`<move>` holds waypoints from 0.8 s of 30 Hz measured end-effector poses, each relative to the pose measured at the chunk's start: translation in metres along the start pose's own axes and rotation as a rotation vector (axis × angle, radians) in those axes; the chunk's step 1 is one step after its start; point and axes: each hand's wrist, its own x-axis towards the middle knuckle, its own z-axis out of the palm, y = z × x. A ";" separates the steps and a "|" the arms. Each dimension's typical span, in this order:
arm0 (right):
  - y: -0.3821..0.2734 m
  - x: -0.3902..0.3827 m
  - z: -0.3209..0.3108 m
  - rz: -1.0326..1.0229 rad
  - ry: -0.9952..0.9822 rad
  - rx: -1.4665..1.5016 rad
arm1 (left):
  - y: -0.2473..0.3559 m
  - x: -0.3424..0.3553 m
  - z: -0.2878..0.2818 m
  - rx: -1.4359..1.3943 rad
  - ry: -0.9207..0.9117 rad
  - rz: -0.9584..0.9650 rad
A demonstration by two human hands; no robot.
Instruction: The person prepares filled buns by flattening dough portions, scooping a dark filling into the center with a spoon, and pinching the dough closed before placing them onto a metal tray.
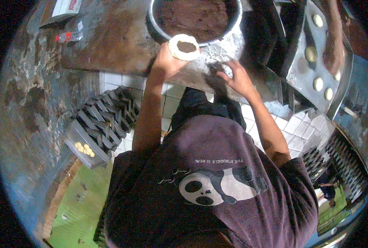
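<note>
Carton: one, white with brown side, well left of the round metal basin (213, 42); point of record, carton (61, 12).
Bottle: one, clear with red cap, lying on its side, left of the basin (74, 36).
Dough pieces: a small group, pale yellow, in a grey tray (98, 160), lower left of the basin (85, 149).
Metal pans: dark, stacked criss-cross, nearer the wearer than the basin and to its left (107, 115).
Left hand: fingers curled round a dough piece, just outside the basin's near rim (167, 62).
Dough round: one, pale, ragged-edged, dark-brown centre facing up, held in that hand beside the near rim (177, 53).
Brown mass: loose-looking, spread within the basin (194, 18).
Right hand: holding nothing visible, thumb and fingers apart, near and right of the basin (240, 80).
Baking tray: one, metal, tilted in view, well right of the basin (305, 77); carries several pale dough balls (318, 84).
Co-worker's hand: one, reaching over that tray, far right of the basin; grip cannot be told (334, 62).
</note>
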 end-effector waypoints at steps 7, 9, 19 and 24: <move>-0.115 0.027 -0.131 -0.416 -0.026 0.246 | 0.039 0.021 0.037 0.056 -0.482 0.099; -0.111 0.023 -0.149 -0.393 -0.041 0.250 | 0.038 0.029 0.041 0.137 -0.613 0.120; -0.081 -0.025 -0.188 -0.143 0.128 0.604 | 0.115 0.008 0.099 -0.573 -0.321 -0.081; -0.084 -0.043 -0.222 -0.396 0.181 0.128 | 0.136 0.009 0.134 -0.661 -0.246 -0.092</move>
